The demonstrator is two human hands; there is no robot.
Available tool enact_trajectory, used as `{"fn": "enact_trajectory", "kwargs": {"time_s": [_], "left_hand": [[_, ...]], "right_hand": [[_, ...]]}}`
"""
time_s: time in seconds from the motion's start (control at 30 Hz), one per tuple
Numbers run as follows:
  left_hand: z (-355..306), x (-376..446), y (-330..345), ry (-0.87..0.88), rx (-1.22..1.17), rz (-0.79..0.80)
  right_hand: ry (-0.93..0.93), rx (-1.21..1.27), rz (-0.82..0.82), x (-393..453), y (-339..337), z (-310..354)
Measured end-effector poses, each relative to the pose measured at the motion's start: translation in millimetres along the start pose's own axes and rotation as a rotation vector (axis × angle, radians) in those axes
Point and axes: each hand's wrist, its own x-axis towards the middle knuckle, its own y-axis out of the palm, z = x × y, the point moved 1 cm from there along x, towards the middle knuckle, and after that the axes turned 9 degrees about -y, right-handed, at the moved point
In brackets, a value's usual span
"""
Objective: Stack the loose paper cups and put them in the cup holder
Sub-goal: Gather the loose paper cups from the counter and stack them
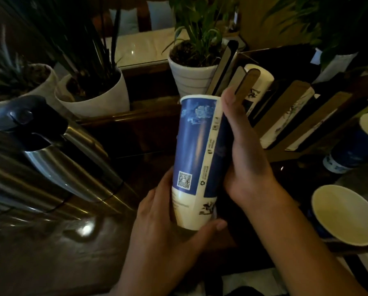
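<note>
A tall stack of blue and white paper cups (195,154) stands upright in the middle of the view, held between both hands. My left hand (166,229) cups its white base from below and the left. My right hand (243,146) presses flat along its right side, fingers pointing up. Two loose blue cups remain at the right: one (345,214) near the front with its cream inside showing, one (358,142) further back. The slatted wooden cup holder (285,112) lies behind my right hand with white cups inside it.
Steel thermos flasks (57,150) with black lids stand at the left on the dark wooden table (57,259). Three white plant pots (189,73) line the back edge. The holder's slats run close to my right fingertips.
</note>
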Motion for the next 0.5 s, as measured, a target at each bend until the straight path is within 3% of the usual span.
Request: {"fn": "enact_trajectory", "kwargs": {"time_s": [0.13, 0.3, 0.5], "left_hand": [[0.1, 1.8, -3.3, 0.059, -0.008, -0.064], [8.7, 8.3, -9.2, 0.129, 0.060, 0.035], [72.6, -5.8, 11.4, 0.025, -0.185, 0.093]], "right_hand": [[0.062, 0.043, 0.049, -0.2, 2.1, -3.0], [0.000, 0.023, 0.036, 6.5, 1.7, 0.6], [-0.013, 0.088, 0.017, 13.1, -16.1, -2.2]]}}
